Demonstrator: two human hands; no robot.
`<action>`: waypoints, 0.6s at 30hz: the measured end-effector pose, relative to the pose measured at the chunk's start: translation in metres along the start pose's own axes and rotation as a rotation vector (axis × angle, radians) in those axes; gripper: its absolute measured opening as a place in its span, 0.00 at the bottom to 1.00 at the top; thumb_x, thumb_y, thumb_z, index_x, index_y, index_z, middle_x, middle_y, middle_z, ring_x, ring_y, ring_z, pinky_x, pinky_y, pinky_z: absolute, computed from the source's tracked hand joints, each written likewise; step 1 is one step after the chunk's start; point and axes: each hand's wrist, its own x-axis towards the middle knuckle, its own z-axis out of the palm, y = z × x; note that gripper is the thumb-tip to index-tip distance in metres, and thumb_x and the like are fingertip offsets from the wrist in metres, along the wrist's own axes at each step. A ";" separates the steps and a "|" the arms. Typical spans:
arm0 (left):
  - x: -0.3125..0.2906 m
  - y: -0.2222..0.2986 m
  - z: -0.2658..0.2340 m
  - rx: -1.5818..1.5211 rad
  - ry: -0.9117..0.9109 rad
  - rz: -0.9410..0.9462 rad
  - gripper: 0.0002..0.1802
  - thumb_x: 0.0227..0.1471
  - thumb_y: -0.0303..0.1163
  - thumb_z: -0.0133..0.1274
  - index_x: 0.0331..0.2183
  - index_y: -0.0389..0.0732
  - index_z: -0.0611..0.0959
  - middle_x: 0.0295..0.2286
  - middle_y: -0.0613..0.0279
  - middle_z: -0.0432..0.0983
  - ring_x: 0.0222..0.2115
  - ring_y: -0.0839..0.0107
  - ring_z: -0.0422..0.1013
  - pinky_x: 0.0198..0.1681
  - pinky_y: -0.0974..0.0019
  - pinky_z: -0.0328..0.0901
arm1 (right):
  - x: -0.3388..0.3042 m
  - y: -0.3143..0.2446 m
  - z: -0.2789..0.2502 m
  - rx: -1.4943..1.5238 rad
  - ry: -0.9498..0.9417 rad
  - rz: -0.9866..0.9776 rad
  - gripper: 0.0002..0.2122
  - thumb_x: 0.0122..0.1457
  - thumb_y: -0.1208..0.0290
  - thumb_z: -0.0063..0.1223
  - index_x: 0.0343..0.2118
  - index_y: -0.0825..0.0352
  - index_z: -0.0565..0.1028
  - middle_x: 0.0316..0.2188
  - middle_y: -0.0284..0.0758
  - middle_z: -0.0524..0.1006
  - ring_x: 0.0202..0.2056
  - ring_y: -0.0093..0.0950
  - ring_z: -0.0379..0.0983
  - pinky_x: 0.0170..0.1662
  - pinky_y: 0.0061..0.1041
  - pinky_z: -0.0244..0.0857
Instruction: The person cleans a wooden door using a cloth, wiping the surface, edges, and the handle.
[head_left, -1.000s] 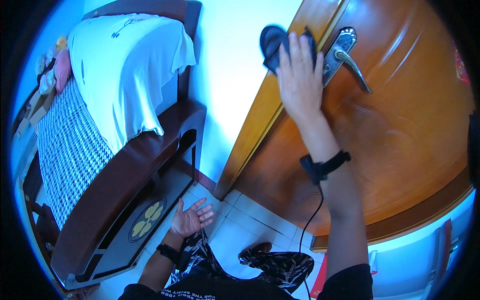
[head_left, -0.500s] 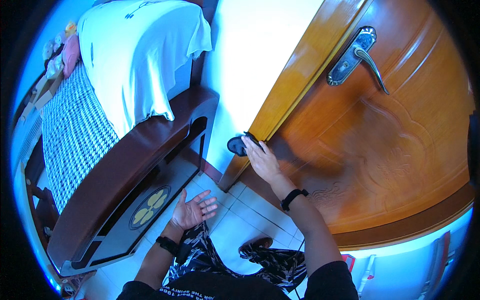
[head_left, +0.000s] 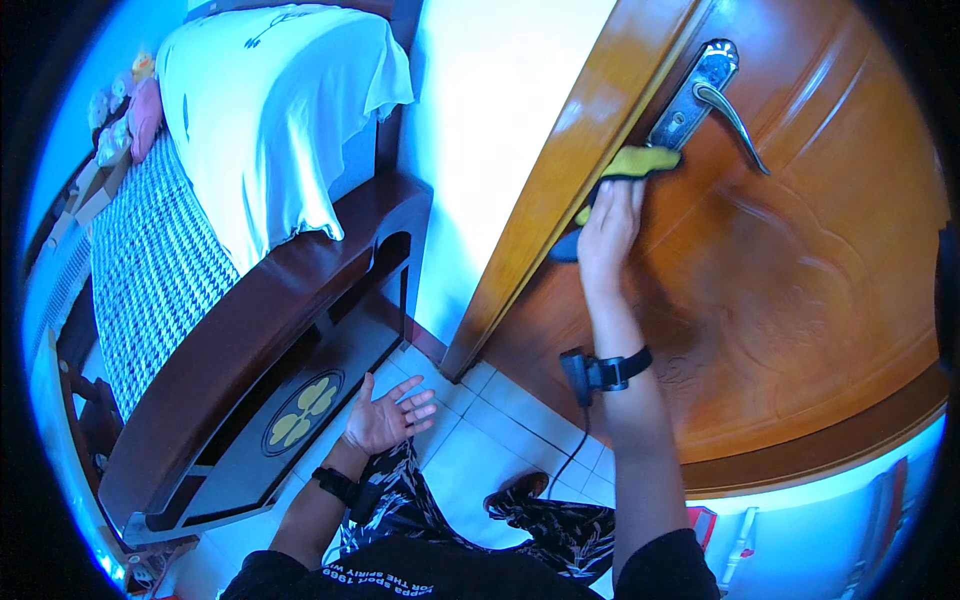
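A black-and-yellow cloth (head_left: 640,163) lies under the fingers of my right hand (head_left: 609,235), against the wooden door (head_left: 760,320) near its edge. The fingers are held together over the cloth, and a dark end of it sticks out at the side of the hand. Just above is the metal handle plate (head_left: 690,105) with its curved lever (head_left: 738,125). My left hand (head_left: 388,418) hangs low over the floor, palm up and fingers spread, holding nothing.
An orange-brown door frame (head_left: 570,165) runs beside a white wall. On the left stands a bed with a dark wooden footboard (head_left: 270,300), a white sheet (head_left: 270,110) draped over its end. Soft toys (head_left: 143,110) sit at the far left. White tiles (head_left: 480,430) cover the floor.
My right hand has moved up and to the right with the cloth, from the door frame onto the door below the handle plate; yellow now shows on the cloth. My left hand has stayed put.
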 end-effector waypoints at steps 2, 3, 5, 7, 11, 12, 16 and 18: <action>-0.002 -0.003 0.007 0.006 0.007 0.016 0.47 0.51 0.68 0.19 0.56 0.40 0.61 0.49 0.45 0.65 0.50 0.51 0.62 0.55 0.48 0.52 | -0.030 0.010 0.009 0.161 0.018 0.192 0.14 0.62 0.74 0.35 0.48 0.75 0.65 0.51 0.56 0.61 0.52 0.51 0.59 0.54 0.37 0.53; -0.001 -0.003 0.011 0.021 0.013 0.014 0.46 0.51 0.68 0.20 0.56 0.40 0.61 0.49 0.46 0.65 0.50 0.51 0.62 0.55 0.48 0.52 | -0.042 0.032 0.017 0.176 0.125 0.185 0.13 0.62 0.73 0.37 0.45 0.76 0.66 0.43 0.51 0.69 0.46 0.42 0.67 0.50 0.32 0.59; -0.014 -0.006 0.009 0.028 0.047 0.052 0.46 0.51 0.68 0.20 0.55 0.40 0.62 0.49 0.46 0.65 0.50 0.51 0.62 0.55 0.48 0.52 | -0.049 0.034 0.017 0.406 -0.006 0.595 0.11 0.62 0.73 0.40 0.42 0.75 0.69 0.35 0.40 0.73 0.38 0.28 0.69 0.45 0.25 0.62; -0.023 -0.005 0.017 0.001 0.152 0.097 0.45 0.52 0.68 0.20 0.54 0.40 0.63 0.47 0.45 0.67 0.48 0.49 0.65 0.54 0.44 0.53 | -0.044 0.033 0.024 0.712 0.287 0.623 0.09 0.62 0.73 0.42 0.39 0.74 0.70 0.31 0.30 0.73 0.33 0.19 0.67 0.41 0.19 0.62; -0.054 0.003 0.000 0.003 0.146 0.178 0.46 0.52 0.68 0.18 0.55 0.40 0.63 0.48 0.46 0.66 0.49 0.50 0.64 0.55 0.45 0.52 | -0.028 0.012 0.014 0.841 0.365 0.583 0.06 0.60 0.76 0.43 0.38 0.70 0.69 0.32 0.33 0.73 0.32 0.22 0.70 0.34 0.22 0.70; -0.066 0.002 -0.001 0.010 0.149 0.202 0.46 0.52 0.68 0.19 0.55 0.40 0.63 0.48 0.45 0.66 0.49 0.50 0.64 0.55 0.45 0.52 | -0.027 0.003 0.010 0.819 0.363 0.589 0.05 0.59 0.75 0.44 0.37 0.69 0.69 0.31 0.34 0.72 0.27 0.21 0.70 0.27 0.19 0.68; -0.072 0.005 -0.003 0.016 0.159 0.173 0.45 0.52 0.68 0.20 0.54 0.42 0.64 0.48 0.45 0.66 0.49 0.49 0.64 0.55 0.45 0.52 | -0.060 0.029 0.008 0.563 -0.029 0.775 0.06 0.57 0.72 0.50 0.33 0.69 0.71 0.25 0.31 0.72 0.19 0.16 0.64 0.16 0.18 0.57; -0.062 0.011 0.000 0.018 0.145 0.146 0.44 0.52 0.68 0.21 0.54 0.43 0.65 0.48 0.45 0.67 0.49 0.49 0.64 0.55 0.46 0.52 | -0.081 0.059 0.020 0.467 0.013 0.610 0.07 0.56 0.70 0.52 0.31 0.68 0.73 0.25 0.30 0.72 0.17 0.17 0.64 0.16 0.19 0.57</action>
